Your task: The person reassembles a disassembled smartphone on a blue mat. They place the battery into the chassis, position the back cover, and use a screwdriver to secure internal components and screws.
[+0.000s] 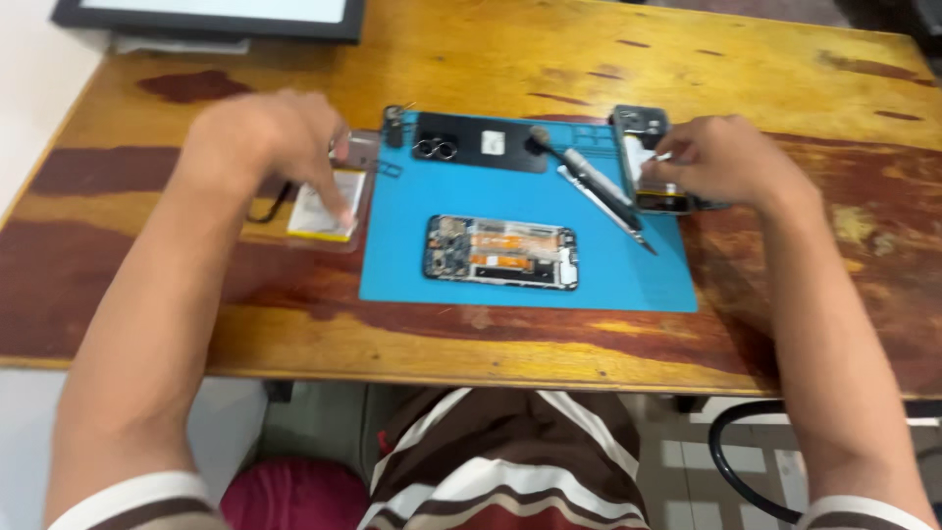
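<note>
On the worn wooden counter [510, 59], the left hand [265, 137] presses curled fingers onto a flat battery [319, 211], steadying it, while the right hand [721, 157] pinches a second phone [643, 132] beside the blue mat [520, 290] bearing an opened phone [500, 253].

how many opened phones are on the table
2: one opened phone lies mid blue mat; a second phone sits at the mat's right edge under the right hand. More may be hidden.
</note>
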